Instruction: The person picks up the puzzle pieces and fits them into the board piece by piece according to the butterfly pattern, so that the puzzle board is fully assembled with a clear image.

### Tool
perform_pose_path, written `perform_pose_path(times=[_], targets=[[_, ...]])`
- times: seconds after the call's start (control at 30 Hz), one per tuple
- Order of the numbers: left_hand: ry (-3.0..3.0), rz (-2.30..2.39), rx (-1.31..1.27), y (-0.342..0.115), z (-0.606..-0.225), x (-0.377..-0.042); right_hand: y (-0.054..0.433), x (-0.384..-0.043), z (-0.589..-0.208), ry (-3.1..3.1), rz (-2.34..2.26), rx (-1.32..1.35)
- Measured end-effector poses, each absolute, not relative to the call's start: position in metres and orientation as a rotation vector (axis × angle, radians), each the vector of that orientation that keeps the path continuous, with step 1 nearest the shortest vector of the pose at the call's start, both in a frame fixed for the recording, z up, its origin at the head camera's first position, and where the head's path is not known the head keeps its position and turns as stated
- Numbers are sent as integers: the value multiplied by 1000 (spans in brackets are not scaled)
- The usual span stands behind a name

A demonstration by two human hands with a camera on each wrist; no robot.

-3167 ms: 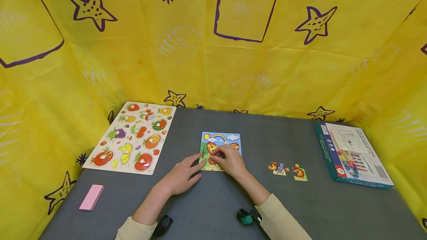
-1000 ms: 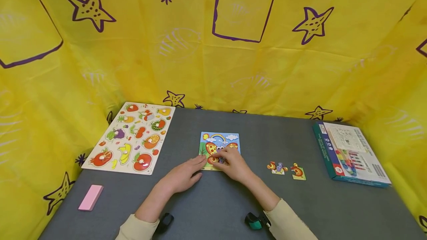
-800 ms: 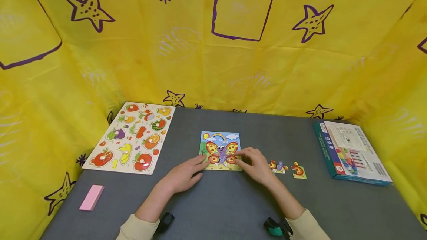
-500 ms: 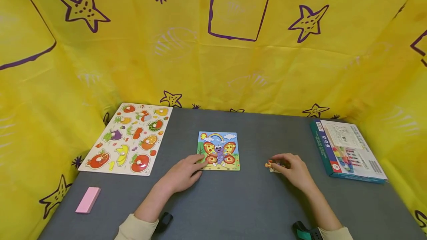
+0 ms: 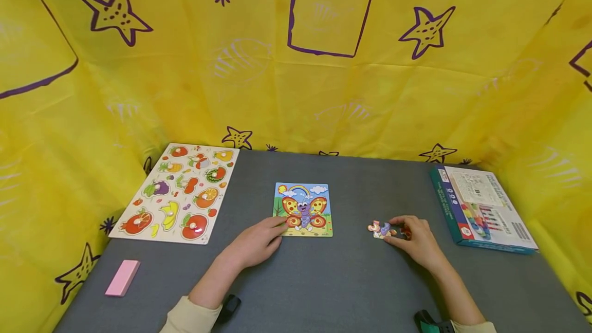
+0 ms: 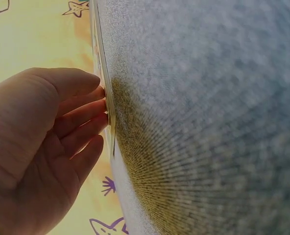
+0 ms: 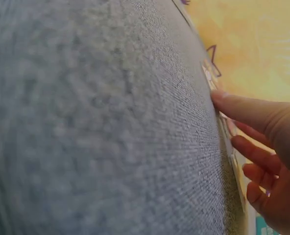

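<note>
In the head view, a square butterfly puzzle (image 5: 302, 209) lies flat in the middle of the table. My left hand (image 5: 256, 240) rests at its lower left corner, the relaxed fingers touching the edge; the left wrist view shows thumb and fingertips (image 6: 102, 100) against that edge. To the right, my right hand (image 5: 416, 240) pinches a purple and orange puzzle piece (image 5: 378, 229) at its right side between thumb and fingers. A second loose piece (image 5: 406, 232) is mostly hidden behind the fingers. In the right wrist view the thumb (image 7: 233, 105) touches a thin piece at the tabletop.
A fruit peg puzzle board (image 5: 178, 191) lies at the left, with a pink block (image 5: 122, 277) in front of it. A flat puzzle box (image 5: 485, 209) sits at the right. Behind the dark grey table (image 5: 314, 292) hangs a yellow curtain (image 5: 259, 91).
My right hand has left the butterfly puzzle and moved right to the loose pieces, then shifted slightly right along the nearer one. The left hand has stayed at the puzzle's corner.
</note>
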State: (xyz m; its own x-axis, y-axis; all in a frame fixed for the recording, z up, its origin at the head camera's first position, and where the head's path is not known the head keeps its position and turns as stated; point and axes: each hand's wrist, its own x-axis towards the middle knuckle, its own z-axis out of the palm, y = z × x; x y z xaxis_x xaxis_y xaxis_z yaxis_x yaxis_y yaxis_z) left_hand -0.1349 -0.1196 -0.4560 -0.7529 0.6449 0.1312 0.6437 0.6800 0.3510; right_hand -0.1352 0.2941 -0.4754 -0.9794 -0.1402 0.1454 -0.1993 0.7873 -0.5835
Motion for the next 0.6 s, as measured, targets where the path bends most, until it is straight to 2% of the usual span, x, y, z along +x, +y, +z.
perform_pose_path(times=[0.33,0.6], targets=[[2878,621,1040,-117,-456,-134,276,-138,-474,-2756,1152,196],[2854,652,1043,-118,-455,-134,234,-149,-468,-2740,1467,141]])
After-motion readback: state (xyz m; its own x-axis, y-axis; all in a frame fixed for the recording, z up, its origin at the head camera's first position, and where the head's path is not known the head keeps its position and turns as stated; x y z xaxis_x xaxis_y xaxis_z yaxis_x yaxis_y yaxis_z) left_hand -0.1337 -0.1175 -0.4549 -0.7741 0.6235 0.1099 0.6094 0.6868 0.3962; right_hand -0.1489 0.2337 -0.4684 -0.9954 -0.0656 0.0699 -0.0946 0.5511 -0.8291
